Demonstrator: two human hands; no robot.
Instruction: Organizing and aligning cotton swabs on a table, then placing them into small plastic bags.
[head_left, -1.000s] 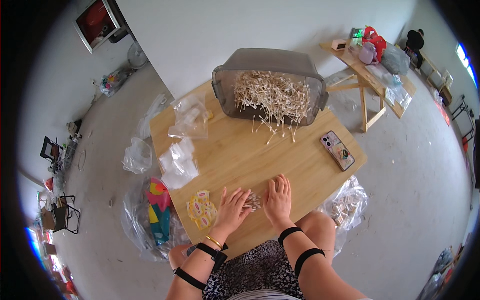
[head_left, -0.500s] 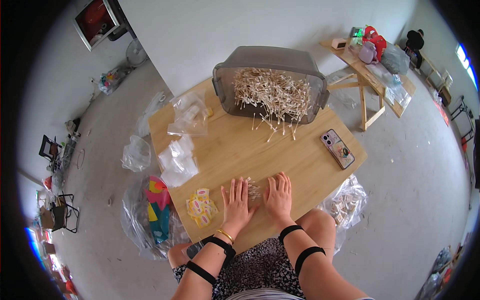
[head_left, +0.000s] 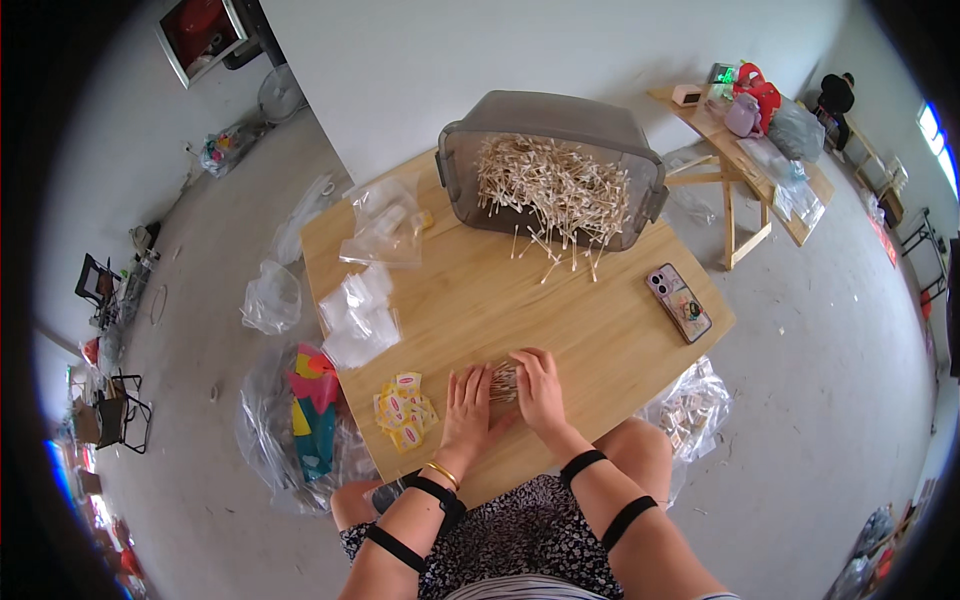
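A small heap of cotton swabs (head_left: 503,382) lies on the wooden table (head_left: 465,300) between my two hands. My left hand (head_left: 468,410) rests palm down along the heap's left side, fingers stretched out and close together. On the other side my right hand (head_left: 541,393) arches over the heap's right edge, its fingers slightly bent and touching the swabs. Part of the heap is hidden under the fingers. Beside my left hand lie yellow-and-white paper labels (head_left: 405,410) in a loose pile.
A grey translucent bin (head_left: 560,115) lies on its side at the back, swabs spilling out. Clear plastic bags (head_left: 358,318) lie on the left. A phone (head_left: 679,303) rests at the right. Filled plastic bags (head_left: 690,405) flank the table; a wooden side table (head_left: 745,165) stands behind right.
My right hand has moved left against the swabs, its fingers now bent over them. The heap looks more tightly gathered. My left hand stays nearly in place.
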